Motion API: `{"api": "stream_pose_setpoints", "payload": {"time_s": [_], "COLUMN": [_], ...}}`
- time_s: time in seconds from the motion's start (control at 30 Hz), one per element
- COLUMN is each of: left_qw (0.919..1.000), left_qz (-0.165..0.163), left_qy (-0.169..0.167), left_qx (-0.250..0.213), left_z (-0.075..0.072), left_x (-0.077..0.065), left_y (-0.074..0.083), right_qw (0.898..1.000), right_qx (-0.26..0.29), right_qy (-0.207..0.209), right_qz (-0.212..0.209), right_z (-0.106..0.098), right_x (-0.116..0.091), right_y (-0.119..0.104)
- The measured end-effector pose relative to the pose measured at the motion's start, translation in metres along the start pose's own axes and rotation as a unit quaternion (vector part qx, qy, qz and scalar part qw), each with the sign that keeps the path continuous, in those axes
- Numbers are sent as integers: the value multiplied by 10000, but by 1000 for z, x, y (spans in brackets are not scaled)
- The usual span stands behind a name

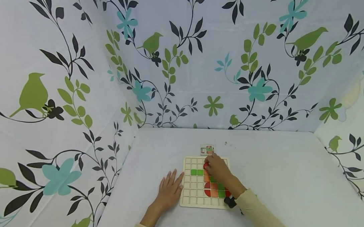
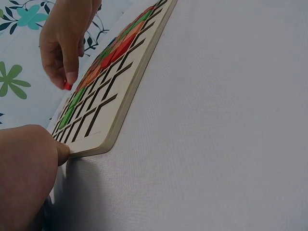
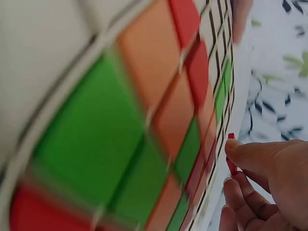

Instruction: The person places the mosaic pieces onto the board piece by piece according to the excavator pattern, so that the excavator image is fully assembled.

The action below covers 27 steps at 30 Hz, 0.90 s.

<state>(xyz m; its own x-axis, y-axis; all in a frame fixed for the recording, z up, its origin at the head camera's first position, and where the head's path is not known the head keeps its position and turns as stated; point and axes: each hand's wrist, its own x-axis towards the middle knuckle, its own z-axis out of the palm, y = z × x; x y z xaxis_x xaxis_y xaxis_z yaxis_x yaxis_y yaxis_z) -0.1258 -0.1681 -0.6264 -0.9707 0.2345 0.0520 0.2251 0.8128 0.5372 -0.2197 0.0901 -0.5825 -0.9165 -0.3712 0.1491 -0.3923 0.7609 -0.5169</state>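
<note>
A pale wooden grid board [image 1: 192, 200] lies on the white table, its grooved squares partly filled with green, orange and red tiles. Between the thumb and fingers of my right hand [image 1: 219, 169] is a small red tile [image 3: 232, 167], held on edge just above the board's far part. My left hand [image 1: 169, 191] lies spread along the board's left edge, fingers straight. In the left wrist view, its thumb [image 2: 62, 153] touches the board's corner. Two green tiles [image 1: 197, 172] sit side by side in the upper rows. The right hand and forearm hide part of the board's right side.
A small card [image 1: 207, 149] with a coloured pattern lies just beyond the board's far edge. White table surface [image 1: 286, 170] extends to both sides. Curtains [image 1: 210, 75] printed with birds and leaves stand behind and at the sides.
</note>
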Motion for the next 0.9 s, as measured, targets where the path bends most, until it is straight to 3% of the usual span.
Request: {"api": "stream_pose_setpoints", "payload": {"time_s": [0.1, 0.33, 0.57, 0.9], "left_qw": [9999, 9987, 9988, 9997], "left_qz": [-19, -67, 8, 131], "left_qy": [-143, -360, -289, -117], "left_qx": [58, 352, 386, 140], "left_z": [-3, -6, -7, -3], "left_x": [0, 2, 1, 1], "left_y": [1, 1, 1, -4], "right_qw": [9988, 9968, 9937, 9937], "right_qx": [-8, -181, -377, -486], "right_qy": [-136, -470, -813, -687], "right_qz": [-471, -617, -670, -737], "right_z": [11, 29, 37, 37], "right_x": [2, 12, 14, 18], "right_y": [-21, -51, -57, -59]}}
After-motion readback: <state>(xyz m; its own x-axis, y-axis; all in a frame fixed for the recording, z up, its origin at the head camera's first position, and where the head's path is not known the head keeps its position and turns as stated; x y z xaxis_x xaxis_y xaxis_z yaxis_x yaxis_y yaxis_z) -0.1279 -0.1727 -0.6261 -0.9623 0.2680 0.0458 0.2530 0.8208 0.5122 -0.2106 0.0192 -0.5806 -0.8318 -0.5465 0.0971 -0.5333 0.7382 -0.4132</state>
